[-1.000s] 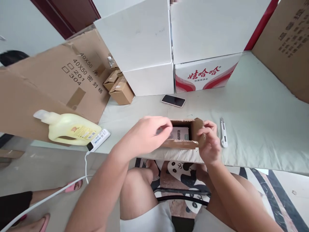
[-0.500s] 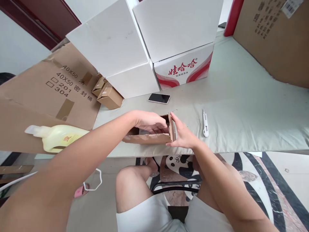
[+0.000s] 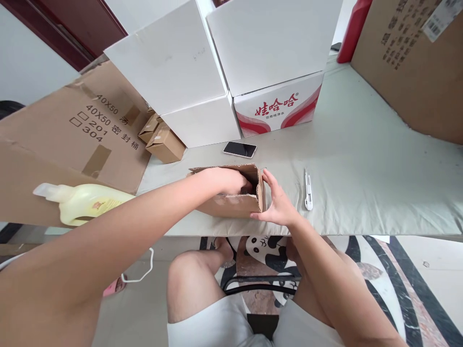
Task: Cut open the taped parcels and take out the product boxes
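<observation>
A small open cardboard box (image 3: pixel 224 206) sits near the front edge of the cloth-covered table. My left hand (image 3: pixel 233 181) reaches down into it from above, and the fingers are mostly hidden behind the walls. What they touch inside does not show. Around the box's right end is my right hand (image 3: pixel 277 205), its thumb low on the near side and its fingertips at the far upper corner. A white utility knife (image 3: pixel 308 190) lies to the right of that hand. Beyond the box rests a phone (image 3: pixel 239 149) with a dark screen.
White cartons (image 3: pixel 278 106) are stacked at the back. Small brown boxes (image 3: pixel 166 143) stand beside a large flat cardboard carton (image 3: pixel 65 140) on the left. A yellow pump bottle (image 3: pixel 90 202) lies there too. Another big carton (image 3: pixel 415 72) and a red object (image 3: pixel 354 31) stand back right.
The box now shows taller walls and a raised far flap, as if tipped differently. My left hand has gone deeper inside it. My right hand stays at the right end, its fingers a little wider apart.
</observation>
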`<state>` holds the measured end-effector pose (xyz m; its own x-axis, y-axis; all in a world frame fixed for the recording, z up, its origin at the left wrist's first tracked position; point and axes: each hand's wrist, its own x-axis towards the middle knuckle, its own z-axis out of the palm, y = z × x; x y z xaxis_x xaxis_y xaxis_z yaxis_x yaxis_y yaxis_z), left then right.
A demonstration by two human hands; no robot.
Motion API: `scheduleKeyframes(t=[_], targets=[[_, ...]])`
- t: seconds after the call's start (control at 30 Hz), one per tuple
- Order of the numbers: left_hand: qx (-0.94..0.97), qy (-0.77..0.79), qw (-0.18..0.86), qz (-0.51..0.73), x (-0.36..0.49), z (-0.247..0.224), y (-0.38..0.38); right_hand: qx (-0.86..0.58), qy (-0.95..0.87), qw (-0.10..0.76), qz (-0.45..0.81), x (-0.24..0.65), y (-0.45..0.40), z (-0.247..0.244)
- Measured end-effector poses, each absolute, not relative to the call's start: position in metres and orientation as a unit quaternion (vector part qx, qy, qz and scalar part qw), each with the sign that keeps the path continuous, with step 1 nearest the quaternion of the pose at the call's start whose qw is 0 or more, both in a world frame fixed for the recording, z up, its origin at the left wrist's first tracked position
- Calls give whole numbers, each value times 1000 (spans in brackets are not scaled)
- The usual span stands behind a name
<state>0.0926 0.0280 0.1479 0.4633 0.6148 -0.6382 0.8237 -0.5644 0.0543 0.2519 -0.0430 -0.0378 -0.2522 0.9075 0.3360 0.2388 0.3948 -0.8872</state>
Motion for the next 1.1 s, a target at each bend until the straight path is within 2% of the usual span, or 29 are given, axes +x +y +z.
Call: scheduleKeyframes(t=[0.13,0.37,0.47,0.77,0.97,1.1], targets=[[807,461,191,-316,70,167,22,-409,-700,457,365,250,-43,-42],[786,544,146,-255,21,194,23,-400,-699,473,356,254,-42,-48],[759,600,97,-233,9,200,22,-398,-703,474,351,255,-45,-51],[691,706,68,-136,18,170,21,-417,-694,483,334,244,-49,-51],[672,701,95,-220,33,162,24,-425,-680,480,355,240,-49,-43],[701,685,93,-175,46,167,26,-437,-674,476,357,238,-51,-40]])
